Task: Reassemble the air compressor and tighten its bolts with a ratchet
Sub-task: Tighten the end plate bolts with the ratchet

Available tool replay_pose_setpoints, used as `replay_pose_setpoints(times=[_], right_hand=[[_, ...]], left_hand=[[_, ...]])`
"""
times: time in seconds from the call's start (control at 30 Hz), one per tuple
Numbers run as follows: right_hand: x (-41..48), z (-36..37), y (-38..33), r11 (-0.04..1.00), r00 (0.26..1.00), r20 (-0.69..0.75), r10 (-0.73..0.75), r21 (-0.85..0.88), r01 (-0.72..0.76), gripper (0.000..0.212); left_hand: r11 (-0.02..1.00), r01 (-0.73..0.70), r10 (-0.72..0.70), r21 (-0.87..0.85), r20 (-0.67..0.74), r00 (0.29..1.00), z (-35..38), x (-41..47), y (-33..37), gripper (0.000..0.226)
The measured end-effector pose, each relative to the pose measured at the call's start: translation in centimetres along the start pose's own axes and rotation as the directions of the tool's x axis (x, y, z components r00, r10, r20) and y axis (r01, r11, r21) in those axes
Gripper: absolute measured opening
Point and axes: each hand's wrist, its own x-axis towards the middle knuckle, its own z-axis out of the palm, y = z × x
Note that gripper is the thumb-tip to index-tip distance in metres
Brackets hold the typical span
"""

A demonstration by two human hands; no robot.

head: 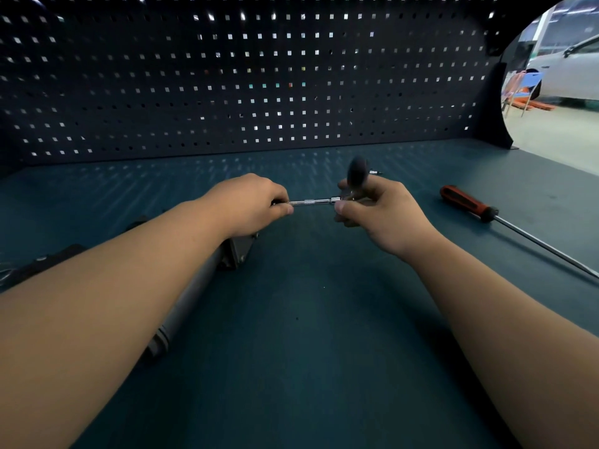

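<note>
A dark pegboard [246, 79] backs the blue-green workbench [308, 335], where the grey air compressor [194, 296] lies along the left side, mostly hidden under the person's left forearm. Above the bench, the left hand [249, 205] pinches one end of a chrome extension bar [311, 201] while the right hand [379, 212] is closed around the ratchet [356, 173], whose dark handle is blurred. A red-and-black screwdriver [470, 204] rests well apart to the right.
</note>
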Motion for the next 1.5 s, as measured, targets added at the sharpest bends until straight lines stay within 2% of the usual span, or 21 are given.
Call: replay_pose_setpoints(times=[0.07,0.2,0.3,0.6,0.67,0.77,0.87,0.97,1.07,1.23,1.3,1.5], right_hand=[[-0.05,0.16,-0.25,1.000,1.000,0.009,0.014,0.004,-0.014,0.011],[-0.15,0.68,-0.47,0.990,0.990,0.015,0.143,0.006,-0.143,0.035],[-0.23,0.80,-0.35,0.977,0.977,0.024,0.211,0.013,-0.212,0.040],[-0.19,0.58,-0.22,0.984,0.984,0.026,0.174,-0.046,-0.173,0.040],[-0.20,0.49,-0.21,0.990,0.991,0.017,0.131,-0.048,-0.130,0.031],[-0.14,0.32,-0.29,0.999,0.999,0.007,0.034,0.005,-0.034,0.007],[-0.03,0.02,-0.37,1.000,1.000,0.013,-0.009,-0.010,0.009,0.018],[-0.13,0.06,-0.53,1.000,1.000,0.015,-0.012,0.001,0.012,0.018],[-0.13,0.41,-0.51,0.998,1.000,0.001,0.031,0.049,-0.031,0.009],[-0.28,0.67,-0.39,0.986,0.987,-0.004,0.164,-0.024,-0.164,0.032],[-0.35,0.69,-0.35,0.984,0.985,-0.005,0.172,-0.045,-0.173,0.034],[-0.47,0.93,-0.69,0.978,0.979,0.000,0.204,0.042,-0.204,0.039]], left_hand=[[1.000,-0.009,0.009,0.012,-0.004,1.000,0.03,-0.08,-0.02,0.019],[1.000,-0.021,0.021,0.003,0.014,1.000,0.11,-0.08,-0.17,0.024],[0.999,-0.031,0.029,0.033,0.037,0.999,0.18,0.02,-0.19,0.023],[0.999,-0.011,0.010,0.033,0.047,0.999,0.47,0.50,-0.35,0.025],[0.999,-0.011,0.009,0.031,0.042,0.999,0.52,0.57,-0.40,0.027],[1.000,-0.008,0.006,0.028,0.043,0.999,0.53,0.61,-0.43,0.028],[1.000,-0.003,0.003,0.004,0.032,0.999,0.47,0.63,-0.41,0.026],[1.000,-0.008,0.008,0.002,0.028,1.000,0.49,0.61,-0.38,0.024],[1.000,-0.006,0.006,-0.002,0.044,0.999,0.52,0.55,-0.42,0.026],[1.000,0.007,-0.009,0.027,0.074,0.997,0.49,0.39,-0.35,0.031],[0.999,0.010,-0.015,0.047,0.093,0.996,0.48,0.37,-0.20,0.031],[0.998,-0.001,-0.008,0.068,0.139,0.990,0.43,0.34,0.07,0.034]])
